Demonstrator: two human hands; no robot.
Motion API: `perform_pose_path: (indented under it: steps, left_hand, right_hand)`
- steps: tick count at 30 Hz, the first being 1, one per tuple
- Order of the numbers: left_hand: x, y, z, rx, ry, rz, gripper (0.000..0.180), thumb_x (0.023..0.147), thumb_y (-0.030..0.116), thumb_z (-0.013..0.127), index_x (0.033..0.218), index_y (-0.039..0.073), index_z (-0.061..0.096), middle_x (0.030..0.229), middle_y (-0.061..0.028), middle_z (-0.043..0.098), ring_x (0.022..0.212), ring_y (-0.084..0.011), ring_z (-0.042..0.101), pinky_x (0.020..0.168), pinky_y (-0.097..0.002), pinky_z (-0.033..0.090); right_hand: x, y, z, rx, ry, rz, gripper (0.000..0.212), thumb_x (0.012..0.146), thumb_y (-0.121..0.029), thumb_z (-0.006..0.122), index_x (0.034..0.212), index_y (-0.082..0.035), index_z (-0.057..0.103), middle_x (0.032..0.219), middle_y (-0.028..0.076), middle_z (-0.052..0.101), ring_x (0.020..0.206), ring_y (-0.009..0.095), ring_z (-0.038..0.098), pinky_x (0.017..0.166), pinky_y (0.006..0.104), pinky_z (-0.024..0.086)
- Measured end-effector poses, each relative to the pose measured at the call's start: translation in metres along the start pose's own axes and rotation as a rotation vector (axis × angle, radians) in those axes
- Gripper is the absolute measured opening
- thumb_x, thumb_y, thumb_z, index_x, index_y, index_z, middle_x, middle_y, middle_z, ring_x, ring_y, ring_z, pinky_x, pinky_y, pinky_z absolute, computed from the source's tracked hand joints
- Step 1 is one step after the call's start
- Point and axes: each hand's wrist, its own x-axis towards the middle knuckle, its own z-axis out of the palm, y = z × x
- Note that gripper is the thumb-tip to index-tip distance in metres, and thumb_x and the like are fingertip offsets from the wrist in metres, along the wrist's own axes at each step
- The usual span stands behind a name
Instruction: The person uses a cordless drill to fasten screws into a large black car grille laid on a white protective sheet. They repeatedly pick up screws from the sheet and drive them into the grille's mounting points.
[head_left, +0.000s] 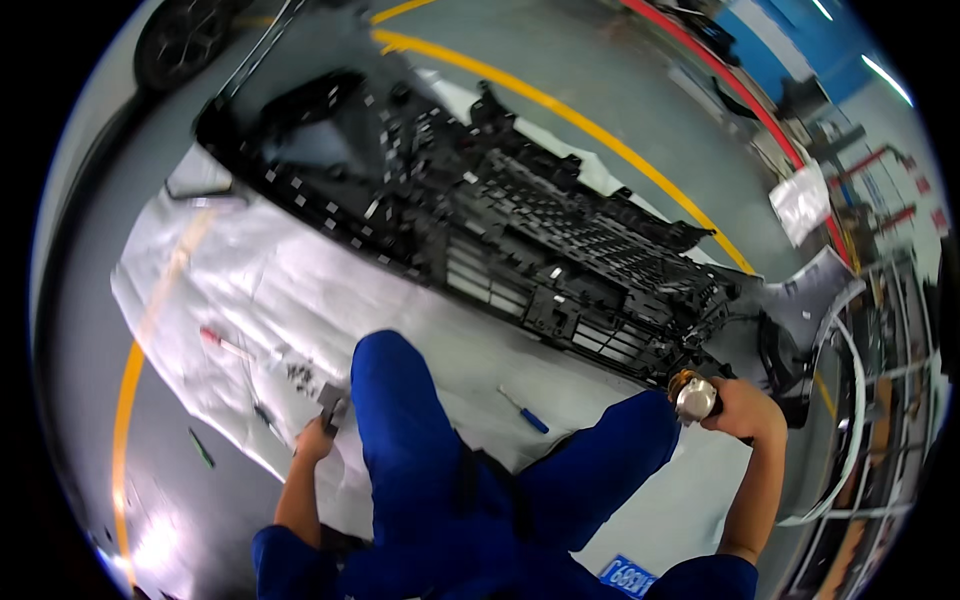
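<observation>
My right hand (748,410) is closed around a power tool (697,400) with a round silver head and an orange-brown ring. It is beside my right knee, at the near right edge of a large black car bumper (500,250), whose ribbed inner side shows. My left hand (315,440), low beside my left knee, closes on a small grey block-like thing (330,398) with a dark lower part; blur hides its kind. Several small dark pieces (300,377) lie just beyond it. A red-handled screwdriver (213,337) and a dark-handled tool (264,415) are to its left.
Under the bumper spreads a white sheet (230,270). A blue-handled screwdriver (535,420) lies between my legs, and a blue number plate (628,575) at the lower right. On the floor at left is a thin green thing (202,448). A car wheel (182,45) and metal racks (900,350) flank the area.
</observation>
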Motion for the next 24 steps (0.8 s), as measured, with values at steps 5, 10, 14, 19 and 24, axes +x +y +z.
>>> perform_pose_path:
  steps: [5,10,14,19,24]
  left_hand:
    - [-0.011,0.099,-0.1,-0.188,0.179,0.104,0.05,0.075,0.007,0.056,0.124,0.0,0.064,0.109,-0.0305,0.068,0.104,-0.0472,0.064,0.089,-0.0509,0.052]
    - [-0.037,0.26,-0.208,-0.232,0.422,0.494,0.037,0.088,0.0,0.06,0.125,-0.004,0.057,0.112,-0.0271,0.063,0.103,-0.0459,0.061,0.089,-0.0451,0.048]
    - [-0.036,0.444,-0.195,0.179,0.564,0.961,0.047,0.077,-0.007,0.059,0.124,-0.005,0.058,0.13,-0.0239,0.057,0.119,-0.0431,0.055,0.103,-0.0483,0.044]
    - [0.028,0.626,-0.117,0.687,0.583,1.271,0.054,0.075,0.007,0.064,0.128,0.0,0.059,0.122,-0.013,0.061,0.112,-0.0298,0.057,0.097,-0.0412,0.044]
    - [0.1,0.729,-0.031,0.886,0.401,1.405,0.068,0.071,0.01,0.071,0.136,0.001,0.055,0.118,-0.0107,0.061,0.112,-0.0263,0.057,0.1,-0.0401,0.042]
  right_hand:
    - [-0.002,0.192,0.091,0.222,-0.062,0.282,0.047,0.064,-0.015,0.079,0.106,0.002,0.067,0.088,0.018,0.074,0.082,0.033,0.072,0.076,0.0415,0.056]
    - [0.035,0.236,0.298,0.579,-0.163,0.355,0.048,0.064,-0.016,0.08,0.108,-0.001,0.066,0.105,0.021,0.073,0.102,0.036,0.07,0.089,0.0439,0.055]
    - [0.068,0.225,0.479,0.328,0.011,0.485,0.047,0.089,-0.03,0.065,0.128,-0.009,0.05,0.111,0.018,0.065,0.089,0.043,0.068,0.077,0.0514,0.054]
    - [0.102,0.216,0.59,0.542,0.222,0.759,0.088,0.07,-0.014,0.083,0.145,-0.007,0.038,0.124,0.017,0.058,0.097,0.044,0.065,0.081,0.0496,0.054]
    - [0.114,0.22,0.609,0.818,0.246,0.715,0.094,0.066,-0.014,0.081,0.145,-0.002,0.032,0.127,0.021,0.055,0.11,0.047,0.059,0.092,0.0501,0.051]
